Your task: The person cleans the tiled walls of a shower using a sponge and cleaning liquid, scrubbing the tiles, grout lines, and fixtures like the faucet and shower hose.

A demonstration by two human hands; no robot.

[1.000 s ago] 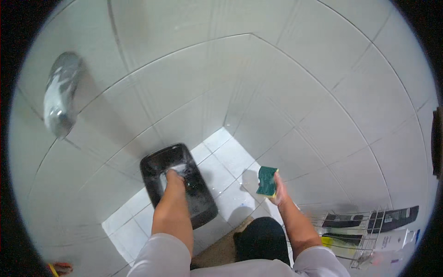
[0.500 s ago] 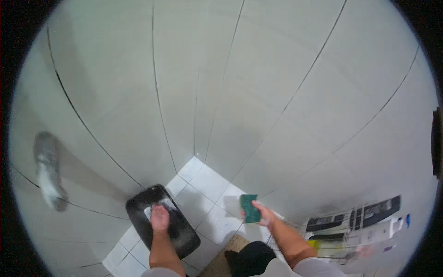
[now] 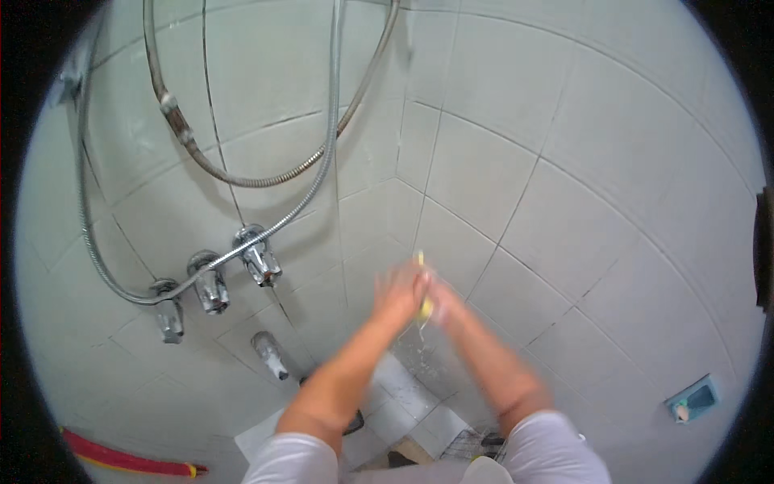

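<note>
In front of the tiled wall corner, a sponge [image 3: 426,309] shows its yellow side between my two hands, standing on edge. My left hand [image 3: 395,292] presses against it from the left, its fingers blurred by motion. From the right, my right hand [image 3: 439,292] is closed round the sponge, also blurred. Drops and a thin streak of liquid fall below the hands. Most of the sponge is hidden by the fingers. Under my left forearm, only dark edges of the black basin [image 3: 355,423] show.
On the left wall are three chrome tap handles [image 3: 211,284], foam on them, and a spout [image 3: 269,355]. A looping metal shower hose [image 3: 322,165] hangs across the taps. A blue soap dish [image 3: 693,401] sits at right, a wire rack [image 3: 466,445] low down, and a red strip [image 3: 129,453] lower left.
My left hand has left the black basin, and both hands have come together at the sponge, raised before the wall. The view has tilted up to the taps and hose.
</note>
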